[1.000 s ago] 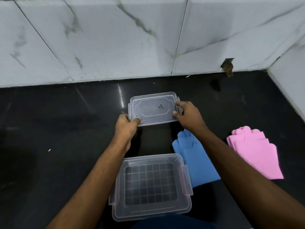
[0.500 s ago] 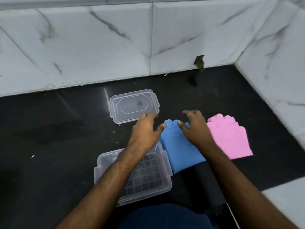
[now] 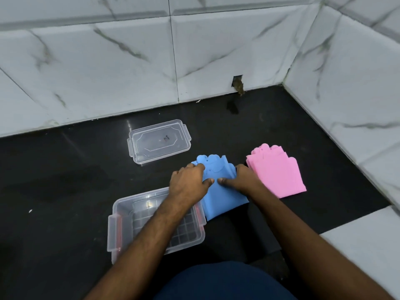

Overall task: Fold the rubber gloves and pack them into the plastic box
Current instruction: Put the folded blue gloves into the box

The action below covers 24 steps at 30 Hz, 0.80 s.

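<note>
Blue gloves (image 3: pixel 220 191) under both hands, left fingers (image 3: pixel 198 168) and right fingers (image 3: pixel 240 169) spread flat on top

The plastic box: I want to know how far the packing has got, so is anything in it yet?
Empty. The plastic box stands open, its gridded bottom bare; blue gloves and pink gloves lie outside.

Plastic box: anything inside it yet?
No gloves in the plastic box; its grid floor shows through. The left forearm covers part of it. Blue gloves and pink gloves lie outside.
</note>
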Each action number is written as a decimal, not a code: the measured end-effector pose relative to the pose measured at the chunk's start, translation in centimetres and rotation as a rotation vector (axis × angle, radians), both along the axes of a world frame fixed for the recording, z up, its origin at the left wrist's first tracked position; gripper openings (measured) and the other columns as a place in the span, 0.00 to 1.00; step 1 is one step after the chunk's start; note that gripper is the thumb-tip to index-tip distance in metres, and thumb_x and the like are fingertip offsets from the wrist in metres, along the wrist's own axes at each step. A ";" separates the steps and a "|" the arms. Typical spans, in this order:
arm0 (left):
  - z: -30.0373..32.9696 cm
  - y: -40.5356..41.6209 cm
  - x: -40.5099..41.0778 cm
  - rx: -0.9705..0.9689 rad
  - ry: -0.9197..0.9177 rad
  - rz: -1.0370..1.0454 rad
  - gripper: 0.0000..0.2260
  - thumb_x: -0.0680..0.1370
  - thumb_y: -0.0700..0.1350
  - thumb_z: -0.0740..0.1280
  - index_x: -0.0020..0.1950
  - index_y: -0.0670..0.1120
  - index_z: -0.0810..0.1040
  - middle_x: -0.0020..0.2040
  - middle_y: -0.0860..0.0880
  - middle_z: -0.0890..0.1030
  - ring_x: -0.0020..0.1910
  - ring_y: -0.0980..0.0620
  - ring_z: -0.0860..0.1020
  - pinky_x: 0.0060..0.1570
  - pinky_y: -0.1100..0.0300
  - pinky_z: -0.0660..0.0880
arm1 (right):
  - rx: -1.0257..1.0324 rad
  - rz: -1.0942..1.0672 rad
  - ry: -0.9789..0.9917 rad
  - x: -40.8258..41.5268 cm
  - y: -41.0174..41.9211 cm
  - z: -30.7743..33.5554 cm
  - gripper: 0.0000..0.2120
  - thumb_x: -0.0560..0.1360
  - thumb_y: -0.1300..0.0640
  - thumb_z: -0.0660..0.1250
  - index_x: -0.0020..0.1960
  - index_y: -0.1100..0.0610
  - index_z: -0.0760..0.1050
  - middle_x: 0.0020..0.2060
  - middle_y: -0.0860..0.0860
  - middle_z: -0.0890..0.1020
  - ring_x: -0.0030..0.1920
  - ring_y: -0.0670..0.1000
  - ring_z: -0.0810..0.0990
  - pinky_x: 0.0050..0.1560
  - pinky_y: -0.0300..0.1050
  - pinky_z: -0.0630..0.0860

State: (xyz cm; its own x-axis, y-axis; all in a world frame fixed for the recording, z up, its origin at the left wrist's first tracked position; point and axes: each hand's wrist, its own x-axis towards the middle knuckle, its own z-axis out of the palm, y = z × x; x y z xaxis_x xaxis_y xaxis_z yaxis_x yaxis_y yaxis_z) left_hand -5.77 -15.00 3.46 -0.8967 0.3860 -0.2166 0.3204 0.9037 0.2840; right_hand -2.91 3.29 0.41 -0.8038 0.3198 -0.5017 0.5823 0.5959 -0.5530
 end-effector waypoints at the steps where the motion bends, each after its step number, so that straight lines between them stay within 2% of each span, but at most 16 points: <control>1: 0.1 -0.1 0.0 0.013 -0.002 0.007 0.23 0.80 0.61 0.64 0.71 0.50 0.73 0.68 0.46 0.77 0.66 0.45 0.76 0.65 0.47 0.70 | -0.052 0.005 0.020 -0.2 0.0 0.2 0.23 0.70 0.44 0.77 0.57 0.53 0.73 0.49 0.48 0.79 0.51 0.51 0.79 0.47 0.46 0.74; 3: 0.3 -0.3 -0.1 0.091 -0.012 0.044 0.26 0.79 0.59 0.66 0.74 0.50 0.70 0.71 0.46 0.75 0.68 0.44 0.74 0.67 0.46 0.70 | -0.129 0.044 0.102 -0.4 -0.2 1.0 0.12 0.70 0.51 0.77 0.47 0.53 0.77 0.43 0.49 0.83 0.47 0.54 0.83 0.45 0.50 0.79; 5: 0.4 -0.4 -0.1 0.239 -0.032 0.067 0.35 0.76 0.58 0.72 0.79 0.50 0.63 0.76 0.47 0.68 0.73 0.44 0.70 0.70 0.46 0.69 | -0.125 0.111 0.180 -0.4 -0.3 2.6 0.05 0.69 0.57 0.75 0.43 0.55 0.79 0.38 0.51 0.84 0.44 0.56 0.85 0.44 0.51 0.79; 9: 1.6 -0.7 -0.5 0.475 0.011 -0.007 0.60 0.63 0.59 0.82 0.84 0.52 0.47 0.84 0.50 0.53 0.82 0.48 0.53 0.78 0.45 0.60 | 0.048 0.396 0.267 -0.9 -0.4 8.5 0.08 0.66 0.58 0.75 0.44 0.52 0.80 0.38 0.48 0.84 0.42 0.51 0.83 0.41 0.48 0.78; 11: 2.8 -1.2 -0.8 0.633 0.026 0.000 0.64 0.58 0.60 0.84 0.83 0.55 0.47 0.82 0.53 0.56 0.81 0.49 0.56 0.77 0.46 0.63 | 0.162 0.537 0.324 -1.0 -0.8 12.1 0.09 0.66 0.55 0.77 0.42 0.48 0.79 0.37 0.45 0.81 0.41 0.47 0.81 0.39 0.44 0.75; 13: 4.4 -2.0 -0.9 0.831 0.005 0.008 0.59 0.57 0.58 0.85 0.81 0.59 0.57 0.75 0.55 0.68 0.74 0.50 0.68 0.70 0.45 0.72 | 0.273 0.693 0.383 -1.0 -1.5 15.5 0.09 0.66 0.51 0.78 0.43 0.46 0.79 0.36 0.43 0.77 0.38 0.45 0.77 0.37 0.41 0.70; 16: 6.3 -3.7 -0.7 1.013 -0.026 -0.084 0.37 0.60 0.53 0.85 0.67 0.56 0.77 0.55 0.52 0.83 0.54 0.46 0.83 0.54 0.41 0.80 | 0.349 0.887 0.379 -0.7 -2.9 19.3 0.11 0.66 0.46 0.78 0.42 0.47 0.79 0.39 0.46 0.77 0.38 0.46 0.77 0.37 0.47 0.74; 18: 7.3 -4.7 -0.1 1.021 -0.074 -0.072 0.22 0.63 0.52 0.84 0.54 0.49 0.85 0.44 0.45 0.87 0.44 0.40 0.85 0.44 0.38 0.81 | 0.338 0.951 0.373 -0.6 -3.9 20.6 0.09 0.67 0.48 0.78 0.44 0.48 0.81 0.41 0.47 0.78 0.41 0.49 0.79 0.40 0.51 0.77; 20: 8.0 -5.7 1.0 1.021 -0.102 0.000 0.19 0.64 0.55 0.82 0.45 0.42 0.87 0.39 0.37 0.85 0.36 0.35 0.82 0.37 0.39 0.79 | 0.247 0.983 0.383 -0.8 -4.6 21.3 0.07 0.68 0.52 0.78 0.41 0.48 0.80 0.40 0.47 0.78 0.40 0.47 0.79 0.39 0.47 0.76; 22: 8.4 -7.1 2.1 1.088 -0.112 0.073 0.19 0.65 0.54 0.81 0.43 0.39 0.86 0.37 0.35 0.83 0.31 0.44 0.77 0.32 0.50 0.74 | 0.154 0.975 0.411 -1.1 -5.1 21.4 0.12 0.68 0.53 0.79 0.39 0.43 0.76 0.40 0.45 0.78 0.40 0.43 0.78 0.40 0.41 0.72; 24: 8.7 -8.8 3.0 1.211 -0.171 0.155 0.14 0.66 0.50 0.82 0.45 0.41 0.88 0.40 0.39 0.87 0.37 0.50 0.82 0.37 0.55 0.76 | 0.072 0.916 0.447 -1.4 -5.7 20.9 0.14 0.69 0.49 0.80 0.50 0.41 0.78 0.44 0.43 0.80 0.45 0.42 0.79 0.45 0.40 0.74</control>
State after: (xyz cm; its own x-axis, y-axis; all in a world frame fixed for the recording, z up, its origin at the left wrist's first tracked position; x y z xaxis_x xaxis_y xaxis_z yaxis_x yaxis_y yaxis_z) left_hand -2.76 -23.80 12.12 -0.9462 0.3113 0.0882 0.1101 0.0534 0.9925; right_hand -4.33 -2.44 21.32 -0.8639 -0.4938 -0.0995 -0.3646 0.7491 -0.5531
